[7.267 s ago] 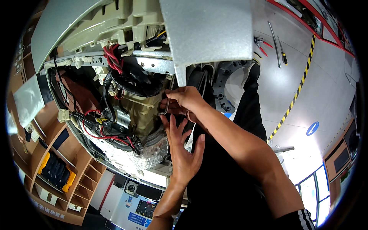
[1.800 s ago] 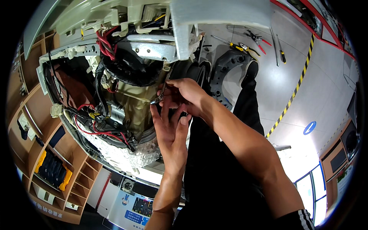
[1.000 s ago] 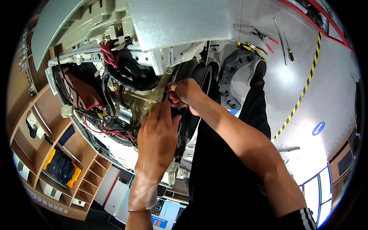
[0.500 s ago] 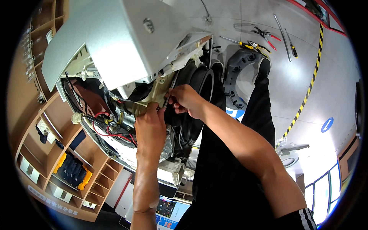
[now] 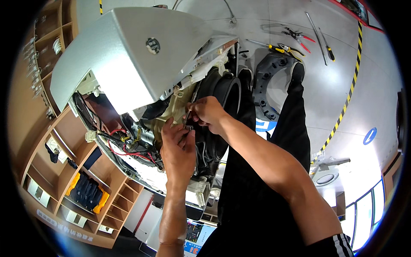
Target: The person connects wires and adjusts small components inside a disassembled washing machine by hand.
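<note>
My right hand (image 5: pixel 203 111) is closed round a slim metal wrench (image 5: pixel 187 117), upright in the cavity of an opened appliance or vehicle assembly beside a black round housing (image 5: pixel 227 92). My left hand (image 5: pixel 175 150) is just below and left, fingers loosely bent and apart at the wrench's lower end; its fingertips are partly hidden. A large silver panel (image 5: pixel 111 51) overhangs the assembly, covering much of the upper wiring. Red, yellow and black wires (image 5: pixel 128 143) show left of my left hand.
Pliers (image 5: pixel 295 38), screwdrivers (image 5: pixel 329 51) and a long bar (image 5: pixel 316 38) lie on the floor (image 5: pixel 342 64) beside a dark curved part (image 5: pixel 261 85) near my feet. Wooden shelving (image 5: pixel 55 171) lines the left. Striped tape (image 5: pixel 351 90) runs down the right.
The silver panel has swung over the wiring, showing its outer face. My left hand's fingers have loosened from a tighter bunch and shifted right. My right hand stays on the wrench.
</note>
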### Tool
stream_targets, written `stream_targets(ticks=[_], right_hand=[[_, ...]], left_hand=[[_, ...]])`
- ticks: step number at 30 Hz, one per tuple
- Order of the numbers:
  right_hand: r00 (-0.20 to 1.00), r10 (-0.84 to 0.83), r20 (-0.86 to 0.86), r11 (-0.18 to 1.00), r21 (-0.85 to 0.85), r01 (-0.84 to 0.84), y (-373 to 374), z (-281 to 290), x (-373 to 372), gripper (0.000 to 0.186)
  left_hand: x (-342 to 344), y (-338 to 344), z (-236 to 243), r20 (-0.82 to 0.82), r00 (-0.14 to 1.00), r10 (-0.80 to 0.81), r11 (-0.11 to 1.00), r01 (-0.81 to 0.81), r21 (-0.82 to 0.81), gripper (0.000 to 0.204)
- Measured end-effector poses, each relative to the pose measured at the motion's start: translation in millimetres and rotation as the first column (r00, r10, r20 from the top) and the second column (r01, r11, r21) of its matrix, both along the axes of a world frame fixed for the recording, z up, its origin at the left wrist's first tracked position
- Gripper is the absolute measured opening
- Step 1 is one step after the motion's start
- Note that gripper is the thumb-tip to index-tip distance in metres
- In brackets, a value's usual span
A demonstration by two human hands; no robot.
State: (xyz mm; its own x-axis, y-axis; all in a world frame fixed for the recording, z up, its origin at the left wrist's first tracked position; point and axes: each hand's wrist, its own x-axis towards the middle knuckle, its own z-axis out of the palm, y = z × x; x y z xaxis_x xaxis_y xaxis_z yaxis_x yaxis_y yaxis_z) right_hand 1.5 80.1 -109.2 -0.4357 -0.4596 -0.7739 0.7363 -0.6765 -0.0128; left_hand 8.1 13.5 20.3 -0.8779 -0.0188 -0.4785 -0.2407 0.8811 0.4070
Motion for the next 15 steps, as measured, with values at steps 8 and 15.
stream_targets(ticks=[8, 15], right_hand=[[0.959, -0.275, 0.073, 0.885, -0.370, 0.282, 4, -2, 6, 0.019], [0.983, -0.174, 0.067, 0.933, -0.307, 0.186, 11, 3, 3, 0.025]], left_hand=[[4, -5, -3, -0.095, 0.972, -0.215, 0.968, 0.199, -0.153, 0.022], [-5, -4, -8, -0.027, 0.940, -0.341, 0.904, 0.320, -0.283, 0.019]])
